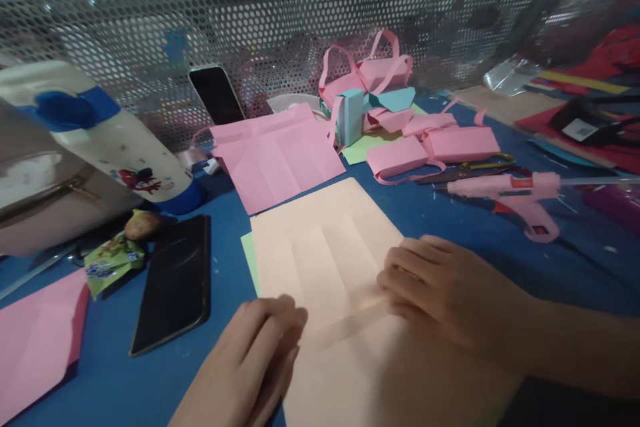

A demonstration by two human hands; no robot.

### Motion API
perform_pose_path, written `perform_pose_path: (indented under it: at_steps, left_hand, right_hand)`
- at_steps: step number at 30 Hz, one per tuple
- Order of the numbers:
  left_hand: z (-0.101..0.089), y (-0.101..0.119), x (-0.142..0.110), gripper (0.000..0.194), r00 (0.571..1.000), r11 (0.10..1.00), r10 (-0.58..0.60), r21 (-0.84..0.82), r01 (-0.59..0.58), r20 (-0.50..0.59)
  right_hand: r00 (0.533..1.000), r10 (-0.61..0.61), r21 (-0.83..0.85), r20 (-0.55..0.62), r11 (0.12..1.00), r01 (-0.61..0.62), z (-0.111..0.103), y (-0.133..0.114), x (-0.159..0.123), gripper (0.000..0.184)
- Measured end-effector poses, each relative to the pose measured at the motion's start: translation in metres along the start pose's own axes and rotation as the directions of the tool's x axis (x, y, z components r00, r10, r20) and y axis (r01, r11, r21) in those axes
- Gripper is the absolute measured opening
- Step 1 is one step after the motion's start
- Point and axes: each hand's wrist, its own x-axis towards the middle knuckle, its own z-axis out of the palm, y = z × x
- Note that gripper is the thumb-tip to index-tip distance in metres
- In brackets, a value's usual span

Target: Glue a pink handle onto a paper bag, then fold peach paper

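A peach sheet of paper (320, 227) with long parallel creases lies in the middle of the table, over a green sheet (249, 260). Across its near half runs a raised, blurred fold. My left hand (255, 347) is closed at the left end of this fold, thumb and fingers together on the paper's edge. On the right, my right hand (440, 287) pinches the other end with curled fingers. The fingertips of both hands are partly hidden. Just beyond the peach paper lies a creased pink sheet (285, 160).
Pink paper bags (400, 157) with strip handles and a blue paper box (351, 117) stand at the back. A pink glue gun (520, 197) and scissors (480, 165) lie right. A black phone (175, 280), green wrapper (114, 263) and white bottle (125, 140) are left. Perforated metal (280, 20) rises behind.
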Motion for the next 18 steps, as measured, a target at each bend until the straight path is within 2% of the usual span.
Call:
perform_pose_path:
  at_steps: [3, 8, 15, 18]
  left_hand:
    - [-0.003, 0.003, 0.009, 0.017, 0.995, 0.996, -0.078, -0.046, 0.081, 0.069]
    - [-0.006, 0.008, 0.016, 0.018, 0.993, 0.999, -0.028, -0.041, 0.033, 0.118]
    - [-0.010, 0.007, 0.019, 0.020, 0.987, 1.000, -0.004, -0.017, 0.007, 0.163]
    - [-0.005, 0.003, 0.017, 0.019, 0.992, 0.998, 0.037, 0.047, -0.043, 0.123]
  right_hand:
    - [0.996, -0.010, 0.116, 0.087, 0.993, 0.000, 0.007, 0.001, 0.009, 0.015]
    - [0.983, 0.018, 0.217, 0.183, 0.974, -0.058, 0.007, 0.003, 0.012, 0.023]
    - [0.986, -0.048, 0.134, 0.161, 0.991, 0.027, 0.010, 0.005, 0.010, 0.024]
    - [0.985, -0.082, 0.074, 0.151, 0.995, 0.072, 0.011, 0.005, 0.010, 0.018]
